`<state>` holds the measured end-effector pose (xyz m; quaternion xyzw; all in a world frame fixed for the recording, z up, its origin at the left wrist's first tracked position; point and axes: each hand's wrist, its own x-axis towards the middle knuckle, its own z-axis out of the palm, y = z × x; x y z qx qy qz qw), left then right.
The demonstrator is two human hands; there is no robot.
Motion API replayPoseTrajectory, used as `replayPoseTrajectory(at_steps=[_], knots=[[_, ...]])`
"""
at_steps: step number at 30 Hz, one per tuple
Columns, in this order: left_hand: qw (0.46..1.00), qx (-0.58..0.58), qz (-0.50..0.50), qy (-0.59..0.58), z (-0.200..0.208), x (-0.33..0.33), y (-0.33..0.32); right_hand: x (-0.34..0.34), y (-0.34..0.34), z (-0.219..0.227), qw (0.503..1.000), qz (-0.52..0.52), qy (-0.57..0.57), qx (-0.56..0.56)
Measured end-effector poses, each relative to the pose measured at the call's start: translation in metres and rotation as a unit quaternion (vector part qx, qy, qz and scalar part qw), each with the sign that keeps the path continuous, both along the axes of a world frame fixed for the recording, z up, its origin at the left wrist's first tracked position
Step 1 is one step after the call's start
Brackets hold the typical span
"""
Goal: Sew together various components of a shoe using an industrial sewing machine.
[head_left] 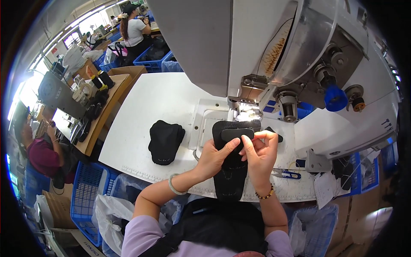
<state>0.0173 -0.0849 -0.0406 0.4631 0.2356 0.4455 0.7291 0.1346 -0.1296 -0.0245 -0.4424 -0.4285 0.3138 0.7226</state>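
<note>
A long black fabric piece (pixel 230 184) lies under the sewing machine's lit needle area (pixel 248 113), its lower end hanging over the table's front edge. On its upper part sits a small black oblong patch with rounded ends (pixel 233 135). My left hand (pixel 212 157) grips the fabric from the left, its thumb on the piece just below the patch. With thumb and forefinger, my right hand (pixel 260 156) pinches the patch's right end. A stack of similar black pieces (pixel 166 142) rests on the table to the left. Fingers under the fabric are hidden.
Blue-handled thread snips (pixel 287 174) lie right of my right hand on the white table (pixel 132 111). The machine head (pixel 274 43) overhangs the work. Blue crates (pixel 87 201) with plastic bags stand below. Another person (pixel 43 150) sits at a machine on the left.
</note>
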Motion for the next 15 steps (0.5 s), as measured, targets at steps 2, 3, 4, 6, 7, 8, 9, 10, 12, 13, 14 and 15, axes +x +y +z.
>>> replayPoseTrajectory(at_steps=[2,3,4,6,7,8,9,10,12,13,14,15], knots=[[1.000,0.007,0.015,0.005,-0.003,0.001,0.002,-0.001,0.001,0.000,1.000,0.001,0.004,0.002],[1.000,0.006,0.015,0.006,-0.003,0.001,0.002,-0.001,0.002,0.000,1.000,0.002,0.007,-0.004],[1.000,0.006,0.021,0.011,-0.004,0.001,0.002,-0.001,0.002,0.000,1.000,0.003,0.011,-0.010],[0.999,0.005,0.026,0.017,-0.006,0.001,0.003,0.000,0.002,0.001,1.000,0.011,0.008,-0.011],[0.999,0.008,0.034,0.022,-0.007,0.002,0.004,0.000,0.001,0.001,1.000,0.018,0.004,-0.011],[0.999,0.011,0.042,0.026,-0.007,0.002,0.004,0.002,0.001,-0.002,1.000,0.016,0.005,-0.012],[0.999,0.010,0.040,0.026,-0.006,0.003,0.003,0.005,0.001,-0.006,0.999,-0.009,-0.028,0.017],[0.999,-0.017,0.041,0.010,0.001,0.004,0.001,0.009,0.003,-0.012,0.997,-0.032,-0.059,0.045],[0.998,-0.043,0.050,-0.014,0.004,0.001,0.002,0.027,-0.004,-0.025,0.929,-0.158,-0.320,0.102],[0.998,-0.043,0.052,-0.014,0.007,0.000,0.002,0.040,-0.006,-0.031,0.837,-0.216,-0.478,0.158],[0.997,-0.062,0.048,-0.016,0.013,0.000,-0.001,0.045,-0.011,-0.040,0.821,-0.186,-0.519,0.149],[0.996,-0.080,0.045,-0.018,0.018,0.000,-0.003,0.048,-0.009,-0.044,0.821,-0.185,-0.519,0.149]])
